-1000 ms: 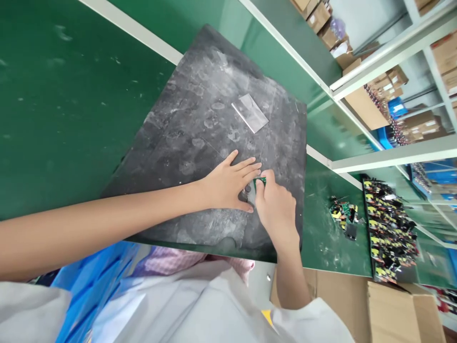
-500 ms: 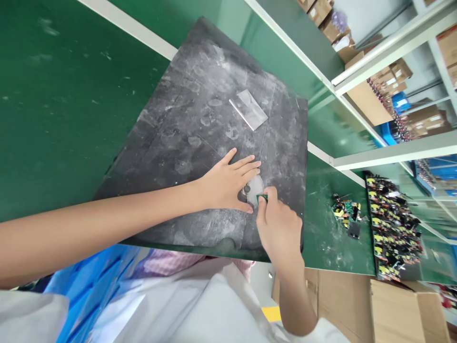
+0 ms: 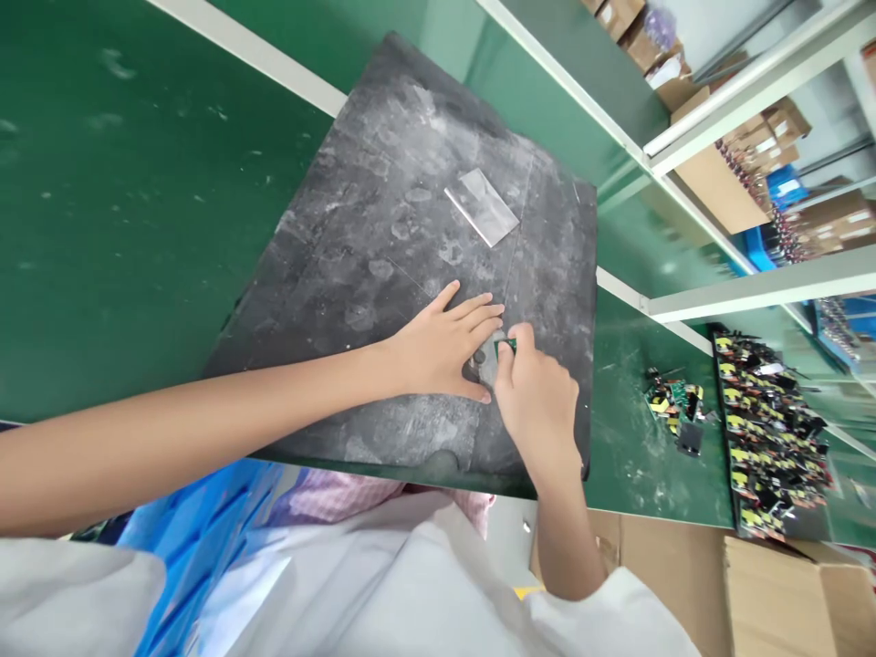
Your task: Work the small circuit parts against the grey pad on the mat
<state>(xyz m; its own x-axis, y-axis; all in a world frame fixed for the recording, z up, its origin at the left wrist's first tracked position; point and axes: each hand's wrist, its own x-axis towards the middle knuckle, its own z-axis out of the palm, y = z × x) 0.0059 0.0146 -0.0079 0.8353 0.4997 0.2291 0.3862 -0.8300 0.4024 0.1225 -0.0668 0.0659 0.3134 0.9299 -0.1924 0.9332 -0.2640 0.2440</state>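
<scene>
My left hand [image 3: 442,349] lies flat on a dusty black mat [image 3: 328,246], its fingers and thumb spread. Close beside it, my right hand [image 3: 537,397] is closed in a pinch on a small green circuit board [image 3: 502,346], mostly hidden by the fingers. Between the two hands a pale, whitish patch [image 3: 488,367] shows on the mat, with a small dark round spot near the left thumb; whether it is a thing or powder I cannot tell. Farther back on the mat lies a clear rectangular plate [image 3: 483,208], apart from both hands.
Right of the mat, a small pile of electronic parts [image 3: 677,406] lies on the green bench [image 3: 626,465]. A dark tray packed with yellow and black assemblies [image 3: 770,429] stands beyond it. White frame posts [image 3: 753,297] cross at the right, and a cardboard box [image 3: 773,593] stands below.
My right hand has moved slightly away from my body with the green board, over the pale patch. My left hand stays spread in place on the mat. The view has shifted a little.
</scene>
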